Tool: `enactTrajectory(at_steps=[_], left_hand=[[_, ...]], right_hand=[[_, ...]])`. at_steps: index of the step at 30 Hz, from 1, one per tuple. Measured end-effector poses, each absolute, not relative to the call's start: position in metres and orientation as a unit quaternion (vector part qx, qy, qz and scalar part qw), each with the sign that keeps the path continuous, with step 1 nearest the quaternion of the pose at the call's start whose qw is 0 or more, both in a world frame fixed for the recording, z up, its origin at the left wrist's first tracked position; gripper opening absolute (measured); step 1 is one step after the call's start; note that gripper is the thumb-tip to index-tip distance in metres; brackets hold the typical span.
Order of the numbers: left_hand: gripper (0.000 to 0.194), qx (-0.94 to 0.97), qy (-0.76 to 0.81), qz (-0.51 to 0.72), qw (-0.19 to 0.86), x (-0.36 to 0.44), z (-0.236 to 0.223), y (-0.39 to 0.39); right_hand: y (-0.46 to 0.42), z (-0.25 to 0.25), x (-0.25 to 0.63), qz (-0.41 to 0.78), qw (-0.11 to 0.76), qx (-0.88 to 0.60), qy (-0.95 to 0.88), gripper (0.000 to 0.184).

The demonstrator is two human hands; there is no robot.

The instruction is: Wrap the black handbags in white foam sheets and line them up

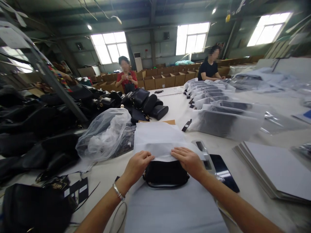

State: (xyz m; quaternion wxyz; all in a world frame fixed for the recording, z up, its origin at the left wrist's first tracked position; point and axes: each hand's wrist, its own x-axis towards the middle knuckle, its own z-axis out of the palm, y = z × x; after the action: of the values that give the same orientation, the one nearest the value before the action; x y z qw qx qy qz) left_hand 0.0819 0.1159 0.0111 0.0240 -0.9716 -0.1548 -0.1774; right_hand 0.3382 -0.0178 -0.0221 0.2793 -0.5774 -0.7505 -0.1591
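Note:
A small black handbag (pixel 166 174) lies on white tissue paper (pixel 175 207), its strap looping along the near side. A folded part of the paper covers the bag's far side. My left hand (pixel 139 161) is closed on the left edge of that fold, fingertips together on the paper. On the right, my right hand (pixel 188 160) holds the fold's other end, fingers laid over it and thumb hidden. Beyond the hands, more white sheets (pixel 157 131) rest over a brown cardboard piece (pixel 170 122).
Black bags (pixel 141 98) are heaped at the left, behind a crumpled clear plastic bag (pixel 105 132). Wrapped bags (pixel 223 121) stand in a row at the right. Nearby are a dark tablet (pixel 224 171) and stacked boards (pixel 279 168). Two people (pixel 126 77) are across the table.

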Motion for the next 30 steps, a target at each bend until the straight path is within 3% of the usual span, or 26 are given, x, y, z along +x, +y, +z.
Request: enactTrajectory(at_steps=[7,13,20,25,30], left_hand=[[0.03,-0.968,-0.166,-0.189,0.022,0.062,-0.021,0.106],[0.019,-0.97,-0.158,-0.184,0.013,0.059,-0.004,0.094],[0.047,-0.965,-0.17,-0.196,0.024,0.111,-0.011,0.078],[0.052,-0.969,-0.178,-0.171,0.011,0.116,-0.044,0.069],[0.051,-0.971,-0.182,-0.155,0.002,0.104,-0.051,0.059]], right_hand=[[-0.029,-0.062,0.329,-0.176,0.318,-0.565,-0.74,0.044],[-0.032,-0.068,0.335,-0.163,0.334,-0.544,-0.752,0.044],[-0.036,-0.069,0.332,-0.144,0.328,-0.556,-0.75,0.045],[-0.07,-0.057,0.32,-0.071,0.306,-0.601,-0.735,0.041],[-0.133,-0.044,0.294,0.085,0.307,-0.589,-0.743,0.025]])
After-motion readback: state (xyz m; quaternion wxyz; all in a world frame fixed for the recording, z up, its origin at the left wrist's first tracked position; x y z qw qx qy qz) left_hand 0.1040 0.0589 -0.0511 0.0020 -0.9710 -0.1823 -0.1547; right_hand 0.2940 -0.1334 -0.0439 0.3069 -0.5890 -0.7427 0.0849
